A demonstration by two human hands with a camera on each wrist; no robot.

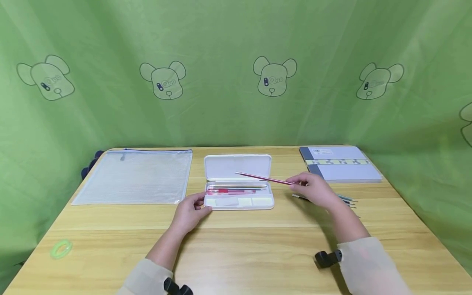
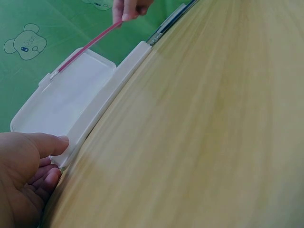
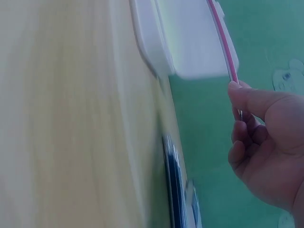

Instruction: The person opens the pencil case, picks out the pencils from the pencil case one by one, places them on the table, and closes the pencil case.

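A white pencil case [image 1: 239, 202] lies with its lid [image 1: 237, 167] raised in the middle of the table. Inside it are a few pencils and a red pen [image 1: 230, 191], with a pale eraser-like block [image 1: 227, 201] in the front part. My left hand [image 1: 189, 213] holds the case's left end, thumb at the front corner and fingers round the side. My right hand [image 1: 313, 189] pinches a dark red pencil [image 1: 263, 178] near one end. The pencil points left, held above the case and across its lid in the head view.
Several more pencils [image 1: 344, 198] lie on the table under my right forearm. A white notebook [image 1: 348, 170] with a patterned band is at the back right. A clear zip pouch [image 1: 136, 178] lies at the back left, a green ring [image 1: 61, 249] at the front left.
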